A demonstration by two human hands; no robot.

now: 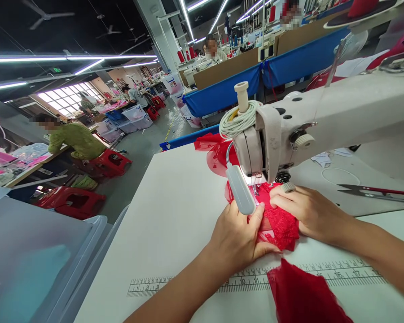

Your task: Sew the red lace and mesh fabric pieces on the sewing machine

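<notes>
Red lace cloth (280, 223), textured; glossy white sewing machine (340, 112); smooth matt table (175, 211).

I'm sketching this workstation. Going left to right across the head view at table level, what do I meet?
Clear plastic bin → left hand → red lace between the hands → right hand → thread snips.

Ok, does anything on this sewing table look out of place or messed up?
Nothing damaged or spilled. The left hand and right hand press the red lace under the sewing machine head. Mildly odd: a white cord bundled round the post atop it, and a loose red piece covering part of the printed ruler.
</notes>
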